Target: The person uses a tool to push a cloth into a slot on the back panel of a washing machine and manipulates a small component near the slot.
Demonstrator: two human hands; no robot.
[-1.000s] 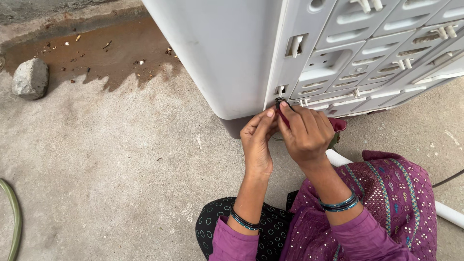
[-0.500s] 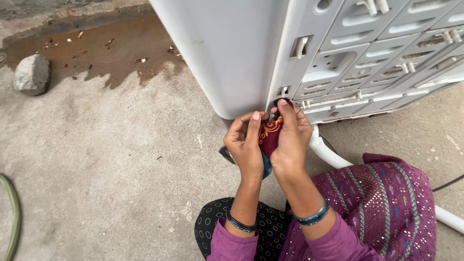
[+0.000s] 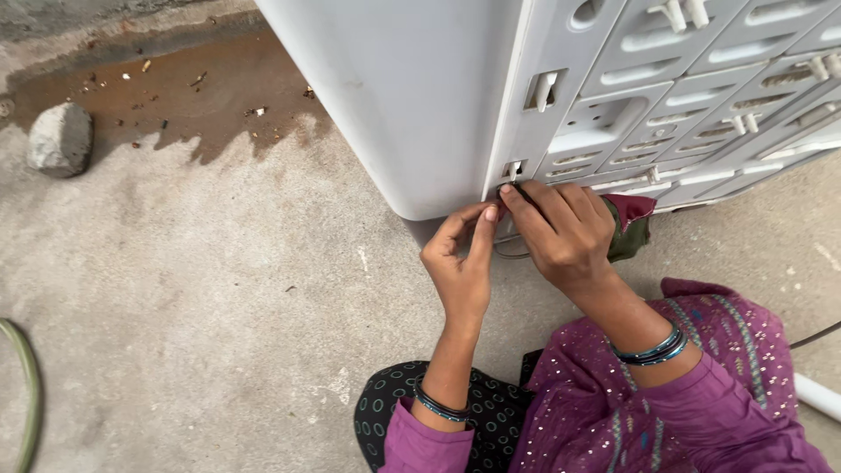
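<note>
Both hands' fingers pinch at the white cooler (image 3: 412,96) bottom corner: left hand (image 3: 462,263) thumb-to-forefinger, right hand (image 3: 565,232) holding a dark cloth (image 3: 631,223), above the concrete floor (image 3: 201,289).

Both arms bare to the wrist, purple sleeves (image 3: 613,412) with small sequin dots and striped embroidered bands, cuffs at 6 o'clock. Left hand (image 3: 460,267): dark bangles with teal edge at the cuff. Right hand (image 3: 569,236): stacked teal-and-dark bangles. Black trousers (image 3: 394,407) printed with pale rings.
</note>
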